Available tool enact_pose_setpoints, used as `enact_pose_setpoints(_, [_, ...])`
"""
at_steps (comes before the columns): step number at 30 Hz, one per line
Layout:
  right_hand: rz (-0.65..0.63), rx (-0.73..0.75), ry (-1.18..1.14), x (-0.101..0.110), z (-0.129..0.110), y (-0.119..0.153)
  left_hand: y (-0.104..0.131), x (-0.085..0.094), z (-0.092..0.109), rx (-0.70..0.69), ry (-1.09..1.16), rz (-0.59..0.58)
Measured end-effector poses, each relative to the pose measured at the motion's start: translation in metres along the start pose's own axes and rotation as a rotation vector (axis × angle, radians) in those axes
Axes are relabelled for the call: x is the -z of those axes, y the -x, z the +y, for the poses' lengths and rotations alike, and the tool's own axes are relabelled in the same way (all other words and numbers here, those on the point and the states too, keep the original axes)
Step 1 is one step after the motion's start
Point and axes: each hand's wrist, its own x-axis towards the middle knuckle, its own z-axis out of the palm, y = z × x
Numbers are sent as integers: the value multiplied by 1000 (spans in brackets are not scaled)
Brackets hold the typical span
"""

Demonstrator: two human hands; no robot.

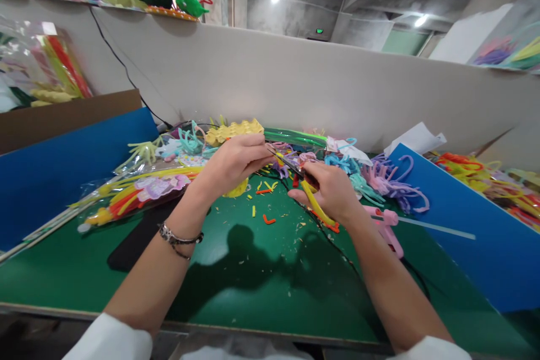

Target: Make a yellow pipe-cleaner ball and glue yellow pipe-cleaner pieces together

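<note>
My left hand (242, 158) is closed in a pinch above the middle of the table. Whatever lies between its fingertips is too small or hidden to make out. My right hand (331, 188) grips yellow-handled scissors (314, 202), their slender dark blades pointing left to the left fingertips. Under the left hand shows a yellow fuzzy piece (237, 188); whether it is held or lies on the table, I cannot tell. Short yellow and orange cut bits (269, 219) are scattered below both hands.
A pink glue gun (386, 225) with a clear stick lies beside my right forearm. Bagged pipe cleaners (143, 191) and a dark flat object (139, 236) are at left. Blue boxes (464, 225) flank the green table (253, 298). Behind sit a yellow egg-carton piece (234, 131) and purple pipe cleaners (396, 177).
</note>
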Motion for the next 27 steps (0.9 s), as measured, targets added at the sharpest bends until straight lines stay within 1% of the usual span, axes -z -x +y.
enact_pose_setpoints(6, [16, -3, -12, 0, -2, 0, 1, 1, 0, -21, -8, 1])
enact_pose_setpoints(12, [45, -27, -44, 1, -1, 0, 0, 2, 1, -3, 39, -8])
enact_pose_setpoints(15, [19, -16, -67, 2, 2, -1, 0, 2, 1, 2, 38, -26])
enact_pose_setpoints(19, [-22, 17, -17, 1, 3, 0, 0, 3, 1, 13, 34, -66])
enact_pose_setpoints(27, [-42, 14, 8, -1, -1, 1, -1, 5, 5, 30, 35, -88])
